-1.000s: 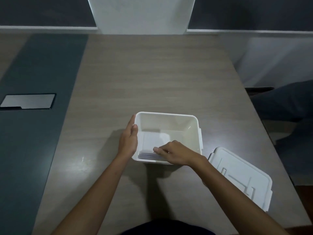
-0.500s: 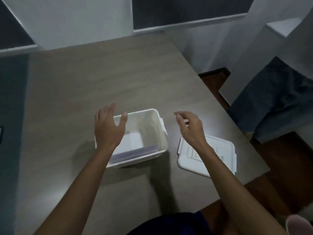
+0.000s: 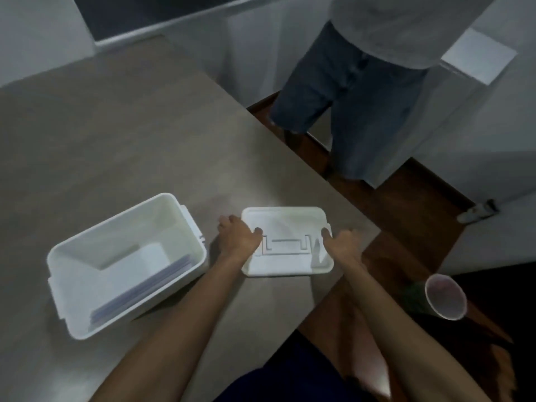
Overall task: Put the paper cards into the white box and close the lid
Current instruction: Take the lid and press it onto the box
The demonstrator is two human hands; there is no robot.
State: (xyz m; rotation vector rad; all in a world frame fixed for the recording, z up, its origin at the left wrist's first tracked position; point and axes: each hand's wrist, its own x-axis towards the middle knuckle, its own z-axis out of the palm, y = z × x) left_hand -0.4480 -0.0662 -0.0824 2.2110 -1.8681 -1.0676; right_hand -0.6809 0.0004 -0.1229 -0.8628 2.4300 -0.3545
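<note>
The white box (image 3: 66, 288) stands open on the table at the left, with a stack of paper cards (image 3: 139, 282) lying inside against its near wall. To its right the white lid (image 3: 285, 227) rests near the table's right edge, its recessed handle facing up. My left hand (image 3: 236, 236) grips the lid's left edge, thumb on top. My right hand (image 3: 342, 242) holds the lid's right edge. Both hands are away from the box.
The wooden table (image 3: 130, 140) ends just right of the lid. Another person in blue shorts (image 3: 348, 105) stands beyond that edge. A clear cup (image 3: 445, 300) sits low at the right over the dark floor.
My right hand left the cards in the box, and both hands moved right onto the lid. My view swung to the right, bringing the standing person into sight.
</note>
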